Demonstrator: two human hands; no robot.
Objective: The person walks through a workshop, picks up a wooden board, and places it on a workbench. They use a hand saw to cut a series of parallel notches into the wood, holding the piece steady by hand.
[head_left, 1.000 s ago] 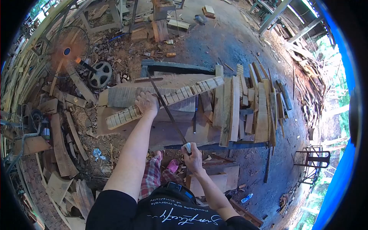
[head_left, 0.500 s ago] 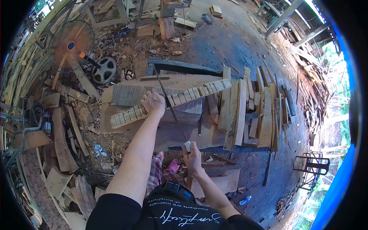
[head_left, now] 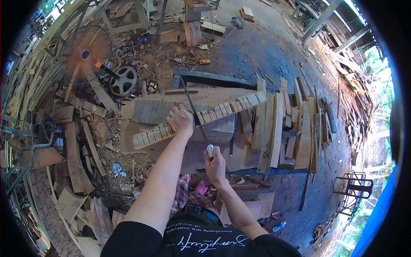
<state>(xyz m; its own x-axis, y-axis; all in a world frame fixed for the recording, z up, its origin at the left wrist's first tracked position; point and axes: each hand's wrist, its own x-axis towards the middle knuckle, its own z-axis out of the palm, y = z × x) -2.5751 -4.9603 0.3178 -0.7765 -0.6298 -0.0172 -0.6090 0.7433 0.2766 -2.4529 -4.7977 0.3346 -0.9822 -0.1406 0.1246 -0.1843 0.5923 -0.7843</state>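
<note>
A long wooden strip (head_left: pixel 231 107) with several cross cuts lies slanted over a thick wood block (head_left: pixel 156 112) on the low bench. My left hand (head_left: pixel 182 121) is wrapped over the strip near its middle, pressing it on the block. Just right of those fingers, a thin saw blade (head_left: pixel 190 96) crosses the strip. My right hand (head_left: pixel 215 165) is closed round the saw's pale handle (head_left: pixel 209 149), on the near side of the strip. The underside of my left palm is hidden.
Curved boards (head_left: pixel 274 128) are stacked at the bench's right end. A round fan (head_left: pixel 85 54) stands at upper left above scrap wood. A dark metal stool (head_left: pixel 358 187) is at the right, and a plastic bottle (head_left: pixel 279 227) lies on the floor.
My right hand has pushed the saw a little away from my body, along the cut. My left hand still holds the strip. The whole view has shifted slightly.
</note>
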